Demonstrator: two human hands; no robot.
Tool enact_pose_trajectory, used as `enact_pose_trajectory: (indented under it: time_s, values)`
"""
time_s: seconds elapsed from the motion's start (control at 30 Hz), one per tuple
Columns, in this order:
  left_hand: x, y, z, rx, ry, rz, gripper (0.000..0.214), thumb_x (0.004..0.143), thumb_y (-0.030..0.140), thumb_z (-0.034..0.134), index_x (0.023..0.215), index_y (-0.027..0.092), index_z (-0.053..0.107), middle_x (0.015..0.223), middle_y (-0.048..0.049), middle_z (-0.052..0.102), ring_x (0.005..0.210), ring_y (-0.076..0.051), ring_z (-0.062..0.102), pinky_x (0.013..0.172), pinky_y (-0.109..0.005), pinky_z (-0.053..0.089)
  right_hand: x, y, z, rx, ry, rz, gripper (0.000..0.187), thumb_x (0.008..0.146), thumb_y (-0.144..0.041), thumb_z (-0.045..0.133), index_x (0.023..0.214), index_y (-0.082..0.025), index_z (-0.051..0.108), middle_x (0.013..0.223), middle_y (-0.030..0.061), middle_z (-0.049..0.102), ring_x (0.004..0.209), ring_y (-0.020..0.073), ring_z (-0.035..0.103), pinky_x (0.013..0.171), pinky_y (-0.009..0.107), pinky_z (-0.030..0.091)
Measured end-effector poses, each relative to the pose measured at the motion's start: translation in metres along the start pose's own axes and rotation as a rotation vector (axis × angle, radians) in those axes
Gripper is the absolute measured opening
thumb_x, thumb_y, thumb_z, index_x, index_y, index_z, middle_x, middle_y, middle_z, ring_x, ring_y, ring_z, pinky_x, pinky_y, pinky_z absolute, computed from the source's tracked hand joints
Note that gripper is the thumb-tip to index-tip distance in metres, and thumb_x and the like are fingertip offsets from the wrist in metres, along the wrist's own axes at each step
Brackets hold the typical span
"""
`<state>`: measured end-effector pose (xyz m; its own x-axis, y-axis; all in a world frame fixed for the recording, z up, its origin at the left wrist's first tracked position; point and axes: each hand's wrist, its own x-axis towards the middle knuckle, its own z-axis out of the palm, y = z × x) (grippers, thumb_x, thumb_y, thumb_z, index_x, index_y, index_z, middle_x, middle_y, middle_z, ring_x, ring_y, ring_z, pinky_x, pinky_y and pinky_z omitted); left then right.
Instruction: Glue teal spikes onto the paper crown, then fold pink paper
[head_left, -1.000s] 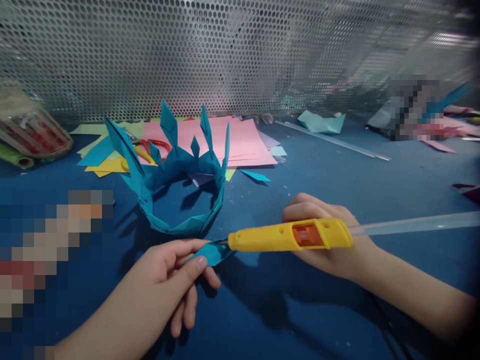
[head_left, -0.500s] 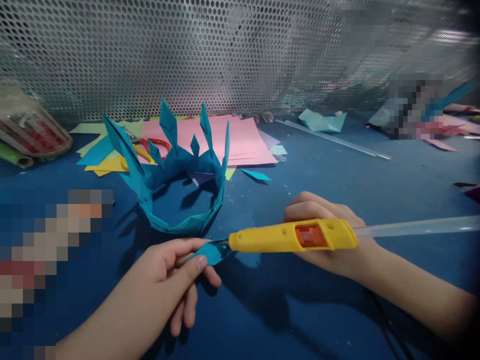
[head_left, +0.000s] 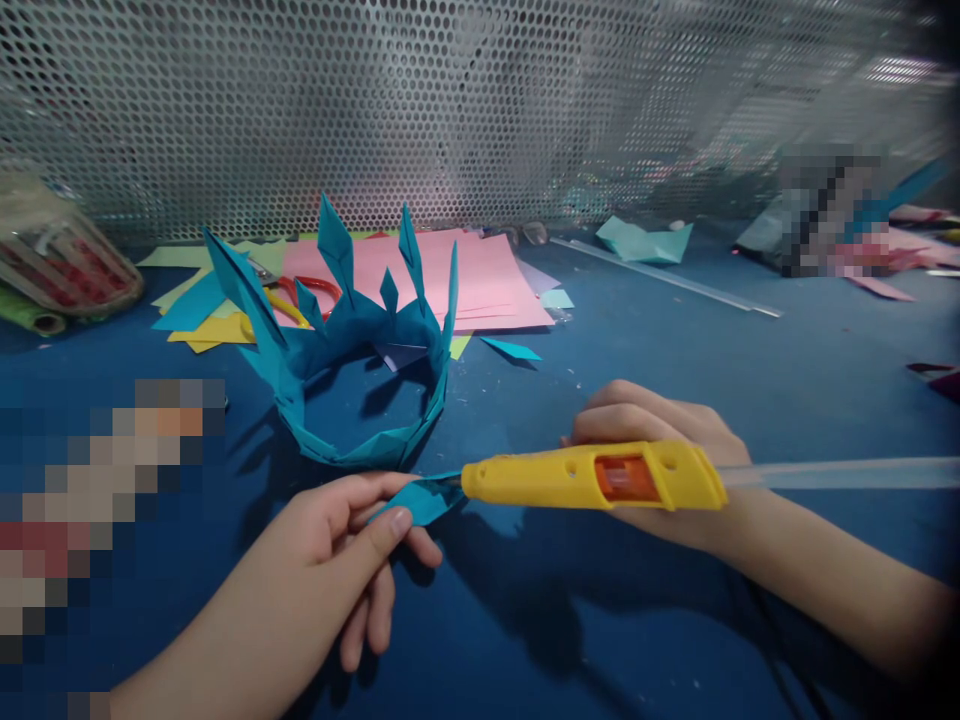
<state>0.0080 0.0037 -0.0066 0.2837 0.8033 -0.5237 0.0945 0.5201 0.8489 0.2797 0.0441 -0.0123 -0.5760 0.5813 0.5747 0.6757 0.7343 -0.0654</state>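
Observation:
My left hand [head_left: 352, 560] pinches a small folded blue paper piece [head_left: 424, 502] between thumb and forefinger, its other fingers hanging loosely below. A yellow hot glue gun [head_left: 547, 478] is gripped in my right hand [head_left: 675, 440], lying nearly level with its nozzle at the paper's open fold. Whether the tip touches the paper cannot be made out. From the gun's back end sticks a long clear glue stick [head_left: 840, 474]. Just beyond my left hand a blue paper crown [head_left: 360, 455] stands on the table, with pointed folded spikes around its band.
Behind the crown lie pink paper sheets [head_left: 480, 285] and scissors with yellow and red handles [head_left: 285, 308]. A blue paper scrap [head_left: 511, 349], a spare glue stick [head_left: 667, 277] and a pale folded paper [head_left: 646, 242] rest farther right. A plastic jar [head_left: 71, 255] stands at left, before a perforated metal panel [head_left: 450, 110].
The glue gun in my right hand has shifted slightly right, and its rear end has dipped a little. My left hand and the paper piece have hardly moved.

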Motion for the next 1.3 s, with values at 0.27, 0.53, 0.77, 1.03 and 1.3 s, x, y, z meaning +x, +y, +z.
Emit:
enact_pose_trajectory:
  time_s: [0.27,0.53,0.77,1.03,1.3]
  values:
    - [0.0,0.004,0.004,0.06,0.032,0.003,0.036,0.074,0.047,0.067,0.094,0.017,0.065,0.072,-0.0019,0.071,0.03,-0.004,0.044,0.028,-0.014,0.032,0.003,-0.002,-0.004,-0.012,-0.012,-0.064,0.019,0.099,-0.038,0.039,0.09,-0.024,0.049,0.071,-0.0006,0.058,0.05,0.0114,0.052,0.047,0.023,0.038]
    - [-0.004,0.012,0.006,0.212,0.01,-0.033,0.036,0.079,0.05,0.055,0.087,0.017,0.065,0.041,0.0046,0.052,0.029,-0.005,0.035,0.033,-0.013,0.025,0.003,-0.001,-0.004,-0.013,-0.015,-0.07,0.016,0.098,-0.032,0.036,0.09,-0.024,0.047,0.069,-0.001,0.057,0.05,0.0113,0.052,0.047,0.024,0.037]
    - [-0.005,0.001,-0.006,0.283,0.08,-0.014,0.033,0.089,0.046,0.054,0.103,0.019,0.065,0.041,0.005,0.054,0.03,-0.007,0.04,0.033,-0.014,0.029,-0.001,0.007,-0.013,-0.011,-0.002,-0.069,0.017,0.1,-0.036,0.04,0.092,-0.025,0.05,0.071,-0.0003,0.058,0.052,0.0116,0.054,0.048,0.025,0.038]
    - [-0.008,0.009,0.006,0.149,0.146,0.019,0.024,0.087,0.035,0.055,0.102,0.018,0.063,0.065,0.0006,0.068,0.031,-0.003,0.043,0.032,-0.011,0.03,0.003,0.016,-0.015,0.034,-0.027,-0.004,0.005,0.091,-0.029,0.051,0.089,-0.025,0.05,0.071,-0.0012,0.058,0.053,0.0112,0.055,0.049,0.023,0.04]
    - [-0.002,0.002,-0.006,0.278,0.103,0.03,0.036,0.088,0.048,0.055,0.105,0.017,0.062,0.043,0.0053,0.056,0.028,-0.005,0.034,0.032,-0.014,0.029,0.009,0.031,-0.016,0.053,-0.149,0.125,0.006,0.079,-0.024,0.054,0.083,-0.021,0.058,0.077,0.0037,0.068,0.063,0.0161,0.066,0.058,0.025,0.05]
